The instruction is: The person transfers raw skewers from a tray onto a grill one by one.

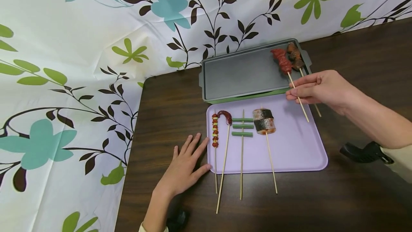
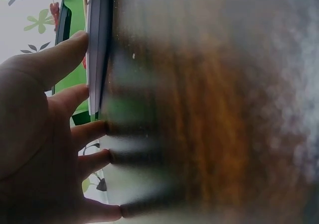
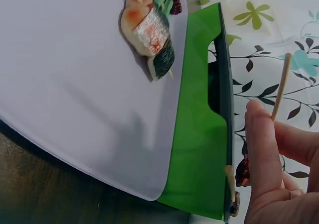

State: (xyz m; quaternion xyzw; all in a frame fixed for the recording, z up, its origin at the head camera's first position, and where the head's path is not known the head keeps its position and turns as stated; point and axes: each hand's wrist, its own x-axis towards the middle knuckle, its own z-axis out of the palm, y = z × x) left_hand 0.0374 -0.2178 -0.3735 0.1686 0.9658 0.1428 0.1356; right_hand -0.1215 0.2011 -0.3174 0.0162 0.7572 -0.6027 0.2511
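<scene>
My right hand [image 1: 322,90] pinches the wooden stick of a red meat skewer [image 1: 282,61], whose meat is over the right end of the grey-topped grill [image 1: 238,72]. Beside it, a brown meat skewer [image 1: 295,56] lies at the grill's right end, its stick passing behind the hand. In the right wrist view the held stick [image 3: 283,84] rises between thumb and fingers. On the table, my left hand [image 1: 185,169] has its fingers spread, with fingertips at the left edge of the lilac tray [image 1: 299,146]; the left wrist view shows thumb and index finger against the tray's side [image 2: 95,59].
Several skewers lie on the tray, sticks overhanging its near edge: small red and yellow pieces [image 1: 215,131], a dark red tentacle [image 1: 225,114], green stalks [image 1: 243,126] and fish with dark skin [image 1: 264,121]. A patterned cloth [image 1: 180,46] hangs behind the dark wooden table [image 1: 170,106].
</scene>
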